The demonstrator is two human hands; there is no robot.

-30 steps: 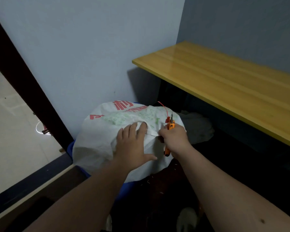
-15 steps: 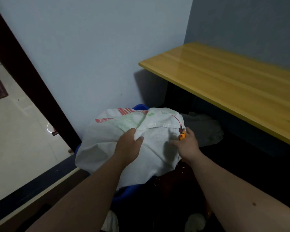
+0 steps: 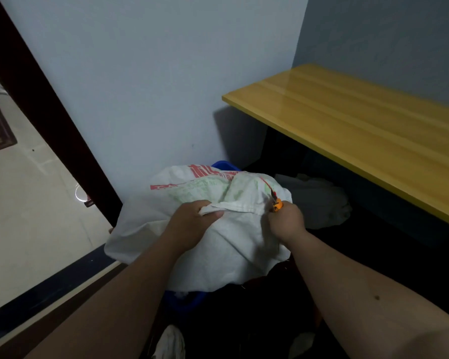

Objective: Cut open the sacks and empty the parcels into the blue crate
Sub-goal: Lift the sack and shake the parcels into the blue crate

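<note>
A white woven sack (image 3: 218,244) with red and green print lies over the blue crate (image 3: 224,165), whose rim shows behind it and below it. My left hand (image 3: 189,224) grips a fold of the sack's hemmed edge. My right hand (image 3: 285,221) holds a small orange cutter (image 3: 277,204) at the right end of that hem, where a red string (image 3: 266,183) runs up across the sack. The parcels are hidden inside the sack.
A yellow wooden bench (image 3: 360,133) stands at the right, with a grey crumpled sack (image 3: 319,200) on the dark floor under it. A pale blue wall is right behind the crate. A dark door frame (image 3: 49,117) and a tiled floor lie to the left.
My left hand went from lying flat on the sack to gripping a fold of its hem. My right hand moved the cutter right along the hem to the red string.
</note>
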